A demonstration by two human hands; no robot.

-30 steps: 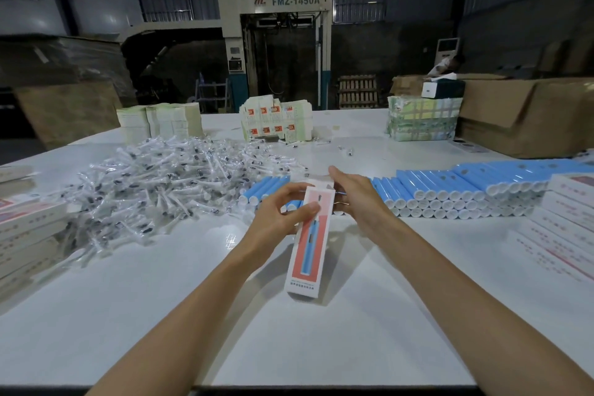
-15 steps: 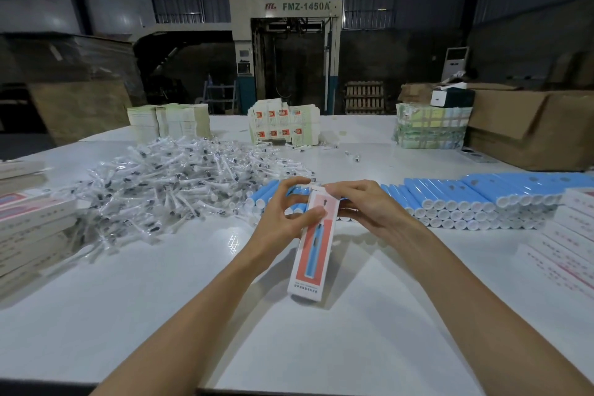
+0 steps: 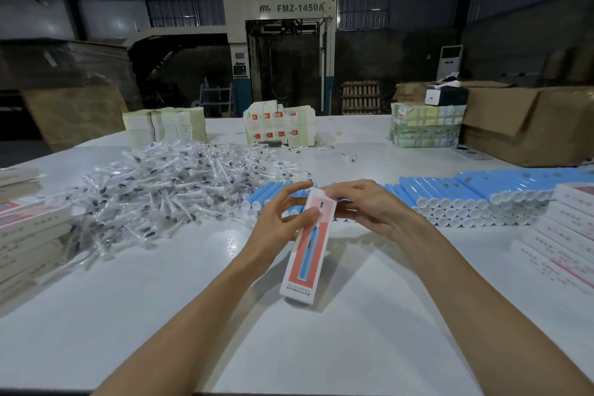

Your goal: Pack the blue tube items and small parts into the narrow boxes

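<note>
Since a second ago your right hand (image 3: 369,206) has closed over the top end of the narrow box (image 3: 305,260), and the raised flap no longer shows. You seem to be shutting a packed box. Next, press that end flat and set it with the finished boxes (image 3: 565,235) by the table's (image 3: 160,315) right edge. Your left hand (image 3: 283,219) grips the box's upper part, thumb across its front. Your right fingers (image 3: 340,190) curl over its top. It tilts mid-table, before the blue tubes (image 3: 450,196).

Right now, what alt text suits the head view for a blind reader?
A left hand and right hand hold a narrow box over a white table; blue tubes and a heap of bagged small parts lie behind.
</note>
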